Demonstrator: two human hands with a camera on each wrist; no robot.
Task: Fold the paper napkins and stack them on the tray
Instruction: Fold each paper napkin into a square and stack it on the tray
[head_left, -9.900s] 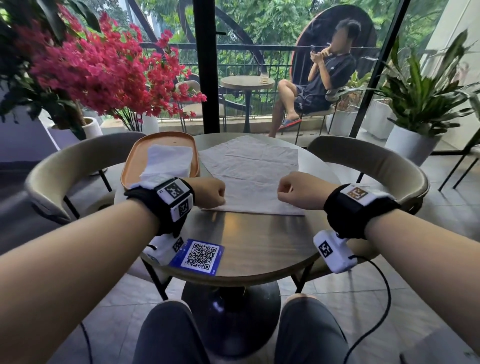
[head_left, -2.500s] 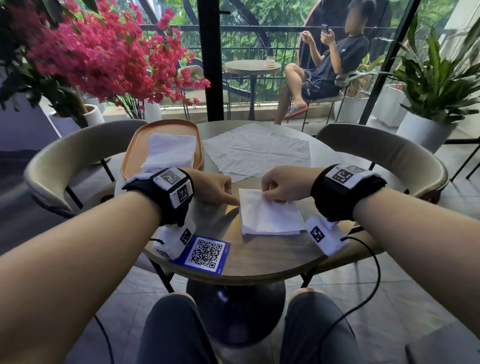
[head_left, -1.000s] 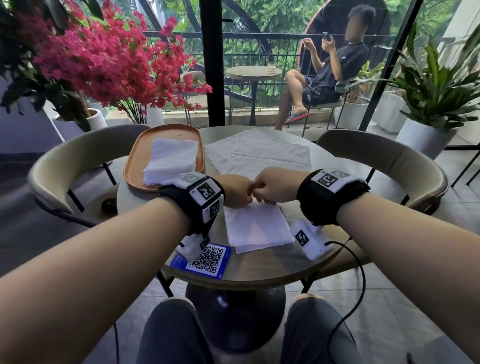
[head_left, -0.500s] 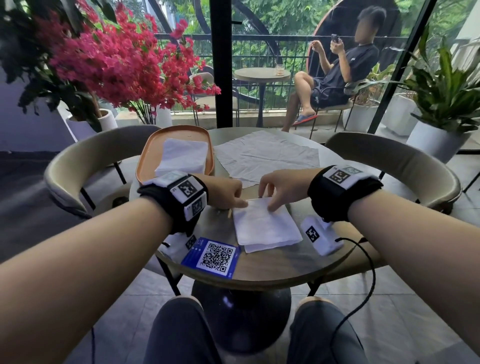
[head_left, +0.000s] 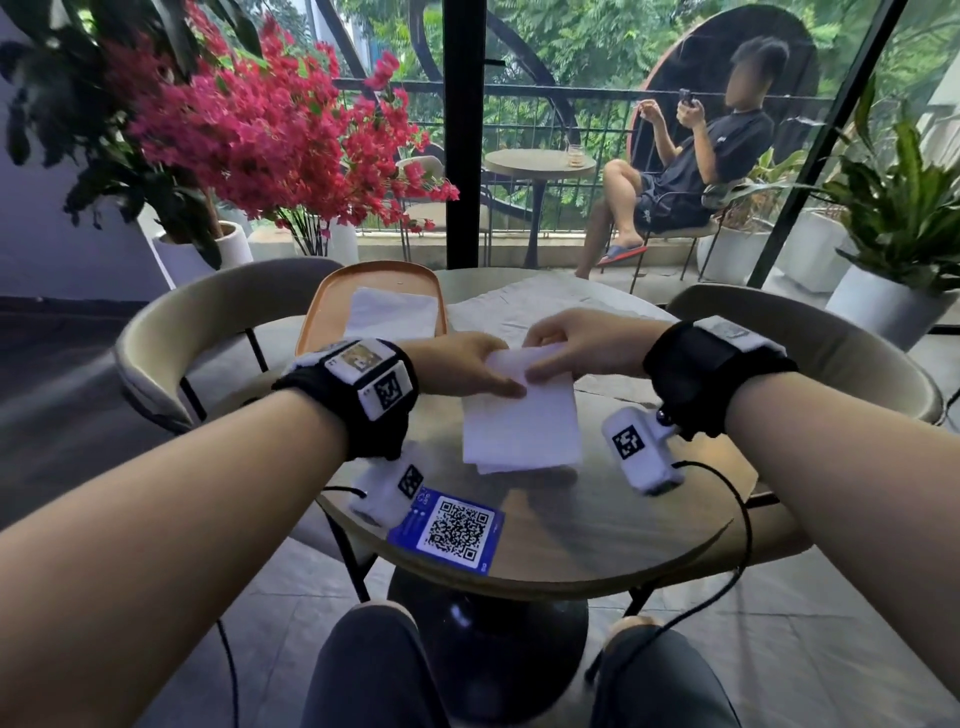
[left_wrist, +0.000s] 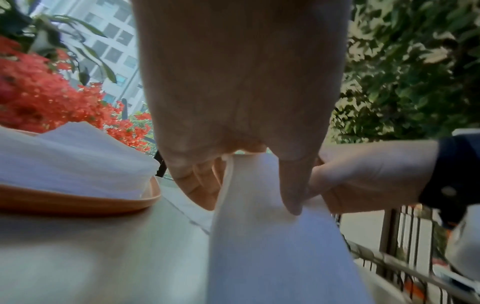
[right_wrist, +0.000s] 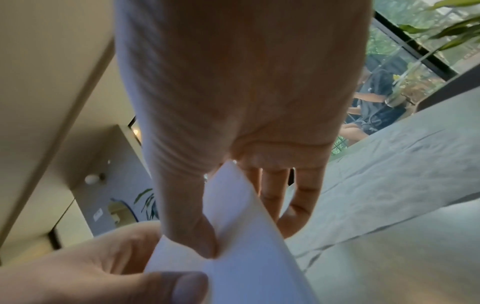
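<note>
Both forearms are reaching forward, each wearing a black wrist strap, hands meeting at the middle; the left hand (head_left: 460, 370) and the right hand (head_left: 582, 349) are each pinching the far edge of a folded napkin (head_left: 522, 423) between thumb and fingers

Both forearms are bare, with no sleeves. Each wrist wears a wide black fabric band (head_left: 358, 400) topped by a white block printed with black-and-white square fiducial markers; the left block also carries a blurred tan patch on its upper face. The right band (head_left: 711, 374) has a similar white block with a grey marker on top. Under each wrist hangs a white camera pod (head_left: 641, 449) bearing another square marker — the left pod (head_left: 387, 486) partly hidden. Thin black cables (head_left: 740, 525) loop down from the pods. The knees (head_left: 374, 670) show dark grey trousers — nothing more of the clothing is visible.
</note>
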